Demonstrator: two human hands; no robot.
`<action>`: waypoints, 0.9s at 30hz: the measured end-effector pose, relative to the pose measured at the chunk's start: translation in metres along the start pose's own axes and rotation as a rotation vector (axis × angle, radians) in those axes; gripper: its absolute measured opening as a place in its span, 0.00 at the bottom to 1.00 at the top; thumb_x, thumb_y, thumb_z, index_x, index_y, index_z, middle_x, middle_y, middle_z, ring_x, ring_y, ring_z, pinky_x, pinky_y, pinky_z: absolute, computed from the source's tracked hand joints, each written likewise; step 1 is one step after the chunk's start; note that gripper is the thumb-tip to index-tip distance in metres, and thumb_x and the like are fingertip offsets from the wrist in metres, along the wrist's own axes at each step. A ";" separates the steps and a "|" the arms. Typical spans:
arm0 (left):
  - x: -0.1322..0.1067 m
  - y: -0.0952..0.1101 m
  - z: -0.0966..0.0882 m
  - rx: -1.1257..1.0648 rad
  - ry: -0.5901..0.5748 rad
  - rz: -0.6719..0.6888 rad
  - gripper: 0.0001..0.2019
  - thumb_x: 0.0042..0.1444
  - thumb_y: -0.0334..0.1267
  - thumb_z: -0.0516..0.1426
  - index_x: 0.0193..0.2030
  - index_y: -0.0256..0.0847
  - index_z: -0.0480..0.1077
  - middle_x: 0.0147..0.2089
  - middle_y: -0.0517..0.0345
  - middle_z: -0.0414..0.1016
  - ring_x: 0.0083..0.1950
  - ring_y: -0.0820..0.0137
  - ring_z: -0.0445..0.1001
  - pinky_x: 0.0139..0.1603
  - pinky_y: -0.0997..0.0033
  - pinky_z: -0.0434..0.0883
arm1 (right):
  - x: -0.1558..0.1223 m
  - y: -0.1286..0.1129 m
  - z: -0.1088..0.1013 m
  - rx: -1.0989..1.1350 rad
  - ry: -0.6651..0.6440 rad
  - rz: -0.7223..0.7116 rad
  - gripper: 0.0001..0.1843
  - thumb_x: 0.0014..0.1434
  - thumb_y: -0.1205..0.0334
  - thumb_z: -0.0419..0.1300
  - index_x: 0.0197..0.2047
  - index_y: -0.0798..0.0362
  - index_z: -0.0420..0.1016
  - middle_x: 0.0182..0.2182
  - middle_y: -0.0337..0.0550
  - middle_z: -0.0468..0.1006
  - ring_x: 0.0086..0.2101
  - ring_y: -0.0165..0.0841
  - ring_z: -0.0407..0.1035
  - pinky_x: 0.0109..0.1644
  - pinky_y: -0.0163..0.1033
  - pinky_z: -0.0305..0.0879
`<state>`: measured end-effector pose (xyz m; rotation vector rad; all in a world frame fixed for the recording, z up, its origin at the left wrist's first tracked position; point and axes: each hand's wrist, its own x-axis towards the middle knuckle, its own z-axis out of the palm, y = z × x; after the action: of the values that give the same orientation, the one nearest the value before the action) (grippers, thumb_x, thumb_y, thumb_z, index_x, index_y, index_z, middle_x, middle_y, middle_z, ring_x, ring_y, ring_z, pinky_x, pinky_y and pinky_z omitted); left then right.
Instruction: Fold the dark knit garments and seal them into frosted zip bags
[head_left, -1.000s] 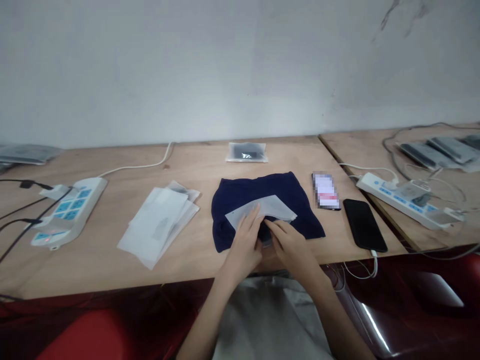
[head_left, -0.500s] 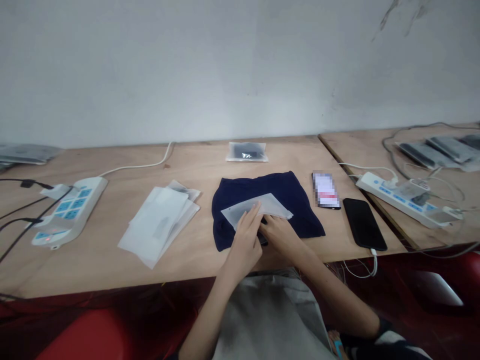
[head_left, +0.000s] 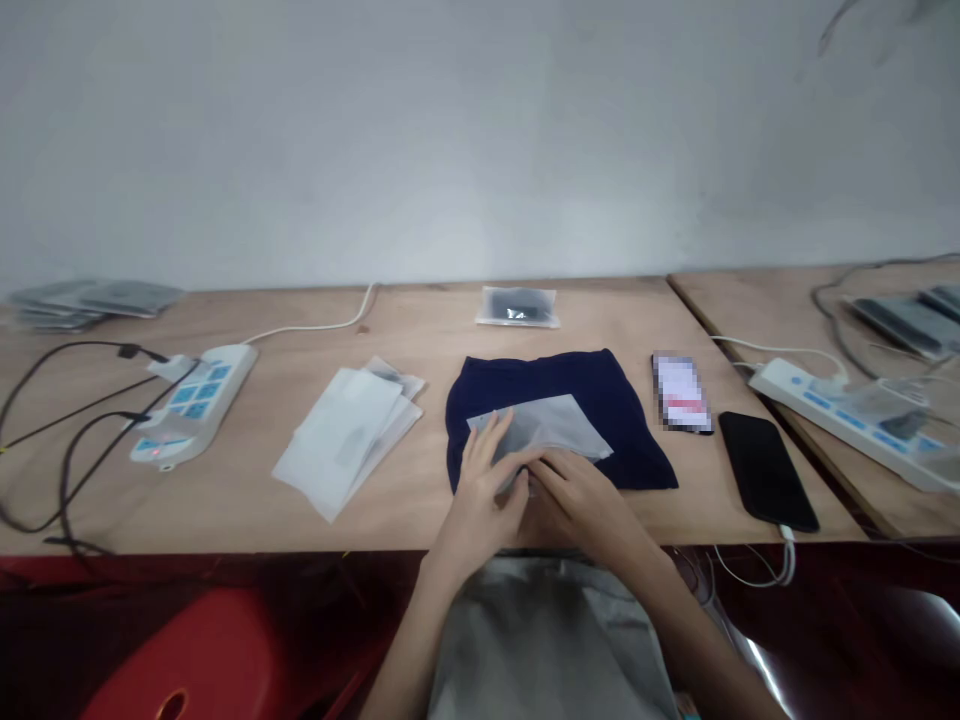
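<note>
A frosted plastic zip bag [head_left: 564, 420] lies slantwise on a folded navy cloth [head_left: 634, 440], with a greyish shape showing faintly through its left part. My left hand [head_left: 484, 495] is on the bag's left side. Two of its fingers stretch over the plastic, while thumb and forefinger close at the near edge. Meeting them there, my right hand [head_left: 583, 492] has its fingers bent together at the bag's near edge. The fingertips are partly hidden, and whatever is between them is hard to make out.
Left of the cloth lies a pile of frosted bags [head_left: 349, 430]. A filled bag [head_left: 519, 307] lies near the wall. Two phones [head_left: 681, 392] [head_left: 766, 470] are at the right. Power strips [head_left: 202, 400] [head_left: 847, 420] with cables flank the workspace. More filled bags [head_left: 131, 297] lie far left.
The view has shifted, so the table appears farther right. My left fingers have spread more over the bag, and my right hand has drawn back to its near edge.
</note>
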<state>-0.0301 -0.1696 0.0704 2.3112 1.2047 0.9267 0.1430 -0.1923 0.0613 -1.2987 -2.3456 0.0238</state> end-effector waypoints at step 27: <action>-0.042 -0.028 0.007 -0.450 0.043 -0.687 0.18 0.60 0.52 0.54 0.26 0.42 0.67 0.23 0.61 0.71 0.23 0.73 0.68 0.26 0.75 0.63 | -0.033 0.031 0.008 1.191 0.361 1.232 0.25 0.47 0.36 0.64 0.29 0.51 0.67 0.18 0.35 0.74 0.13 0.29 0.66 0.12 0.30 0.57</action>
<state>-0.0588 -0.1892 0.0331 1.3888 1.4779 0.8650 0.1793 -0.2005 0.0344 -1.5437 -0.5990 1.1952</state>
